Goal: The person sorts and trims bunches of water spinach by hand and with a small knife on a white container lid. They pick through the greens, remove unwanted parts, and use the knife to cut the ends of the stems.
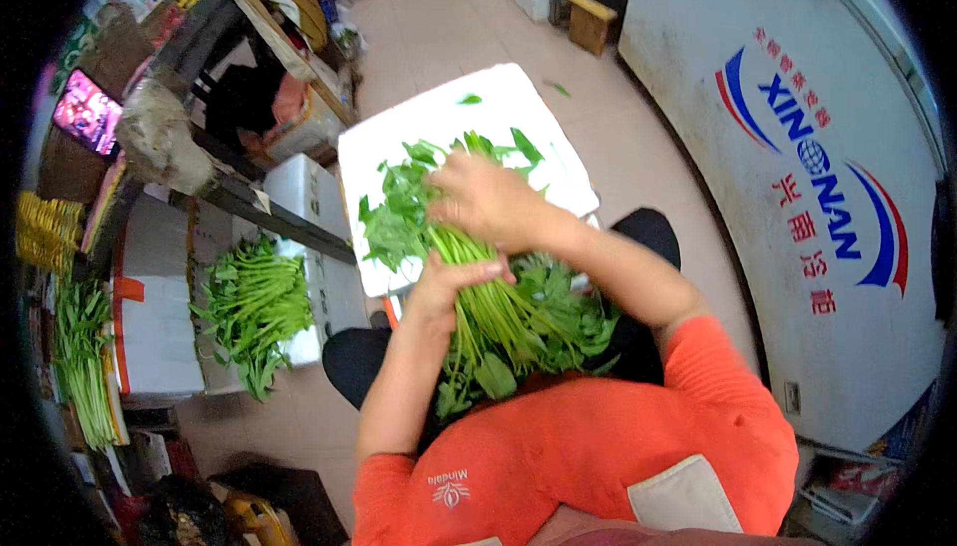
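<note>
A bundle of leafy green vegetables (486,299) with long pale stems lies across my lap and the near edge of a white foam board or box lid (463,116). My left hand (456,280) is closed around the stems, its thumb lying across them. Above it, my right hand (482,198) is blurred and bent over the leafy part on the white surface; whether its fingers grip any leaves cannot be told. Loose leaves (527,146) rest on the white surface beyond and beside the hand.
More greens (258,299) lie on white foam boxes (329,288) at the left, beside a wooden frame (262,213). Another bunch (86,359) is at the far left, below a lit phone (87,112). A large white freezer (695,45) stands at the right. A small wooden stool (591,22) is beyond.
</note>
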`<state>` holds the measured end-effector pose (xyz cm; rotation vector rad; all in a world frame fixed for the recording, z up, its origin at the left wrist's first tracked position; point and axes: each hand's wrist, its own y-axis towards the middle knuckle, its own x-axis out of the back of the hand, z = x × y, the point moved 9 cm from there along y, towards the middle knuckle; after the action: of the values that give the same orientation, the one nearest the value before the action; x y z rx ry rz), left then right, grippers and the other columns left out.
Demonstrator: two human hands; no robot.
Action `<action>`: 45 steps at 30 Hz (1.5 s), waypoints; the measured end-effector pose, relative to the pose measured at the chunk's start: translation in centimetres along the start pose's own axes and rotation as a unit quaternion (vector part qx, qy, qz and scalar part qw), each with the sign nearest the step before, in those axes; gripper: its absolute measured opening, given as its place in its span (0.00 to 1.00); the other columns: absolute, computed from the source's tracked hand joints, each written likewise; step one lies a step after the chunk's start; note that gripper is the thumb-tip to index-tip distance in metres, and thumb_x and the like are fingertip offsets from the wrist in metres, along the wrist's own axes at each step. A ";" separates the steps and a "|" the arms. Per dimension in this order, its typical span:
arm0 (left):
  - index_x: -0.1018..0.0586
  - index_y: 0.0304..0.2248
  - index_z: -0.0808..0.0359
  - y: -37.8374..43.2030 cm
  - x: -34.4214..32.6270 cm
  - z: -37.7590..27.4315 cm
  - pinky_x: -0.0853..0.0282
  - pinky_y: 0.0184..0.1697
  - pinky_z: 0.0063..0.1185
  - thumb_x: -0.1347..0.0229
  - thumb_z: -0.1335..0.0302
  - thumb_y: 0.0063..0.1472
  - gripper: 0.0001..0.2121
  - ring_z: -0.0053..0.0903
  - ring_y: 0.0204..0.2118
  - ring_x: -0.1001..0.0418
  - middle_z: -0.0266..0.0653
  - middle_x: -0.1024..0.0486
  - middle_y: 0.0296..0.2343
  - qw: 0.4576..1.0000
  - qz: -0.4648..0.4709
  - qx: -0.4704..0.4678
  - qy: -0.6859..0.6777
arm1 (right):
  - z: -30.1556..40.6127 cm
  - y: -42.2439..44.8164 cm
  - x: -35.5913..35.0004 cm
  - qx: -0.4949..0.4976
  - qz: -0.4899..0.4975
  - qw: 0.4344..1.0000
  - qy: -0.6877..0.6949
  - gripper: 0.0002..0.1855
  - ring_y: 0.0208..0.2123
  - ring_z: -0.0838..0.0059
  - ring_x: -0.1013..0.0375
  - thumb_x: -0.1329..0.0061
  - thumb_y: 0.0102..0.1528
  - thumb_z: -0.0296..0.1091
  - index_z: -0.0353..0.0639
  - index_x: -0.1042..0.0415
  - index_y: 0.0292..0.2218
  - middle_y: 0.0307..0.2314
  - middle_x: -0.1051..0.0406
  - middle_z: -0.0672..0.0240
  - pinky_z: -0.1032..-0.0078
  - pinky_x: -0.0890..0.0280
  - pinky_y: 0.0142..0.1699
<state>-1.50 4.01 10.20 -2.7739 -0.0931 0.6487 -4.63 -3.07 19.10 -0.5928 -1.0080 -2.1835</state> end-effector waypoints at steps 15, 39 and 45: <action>0.34 0.40 0.75 -12.3 -0.5 -18.1 0.33 0.33 0.23 0.43 0.81 0.41 0.22 0.26 0.28 0.31 0.43 0.30 0.26 0.836 -0.203 -0.365 0.355 | -30.1 -6.3 -7.5 -0.299 0.104 0.917 -0.242 0.10 0.31 0.59 0.30 0.55 0.42 0.24 0.34 0.30 0.30 0.28 0.31 0.52 0.67 0.35 0.37; 0.26 0.28 0.66 -3.2 9.8 -12.9 0.34 0.30 0.15 0.43 0.80 0.47 0.06 0.15 0.27 0.29 0.31 0.26 0.25 0.834 -0.209 -0.493 0.132 | -11.4 4.8 2.9 -0.112 -0.066 0.990 -0.058 0.14 0.16 0.68 0.36 0.51 0.47 0.38 0.34 0.30 0.23 0.13 0.35 0.58 0.73 0.42 0.23; 0.26 0.25 0.67 -0.6 17.5 -8.7 0.35 0.29 0.16 0.46 0.82 0.48 0.03 0.15 0.26 0.30 0.30 0.28 0.24 0.855 -0.279 -0.433 0.062 | 3.0 20.6 -1.8 0.049 0.044 0.992 -0.104 0.16 0.17 0.68 0.34 0.51 0.46 0.41 0.34 0.30 0.24 0.16 0.32 0.57 0.72 0.40 0.24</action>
<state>18.01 4.53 10.38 -3.2949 -1.4231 0.2907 11.78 -10.17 29.93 -0.8142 -1.1676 -2.0133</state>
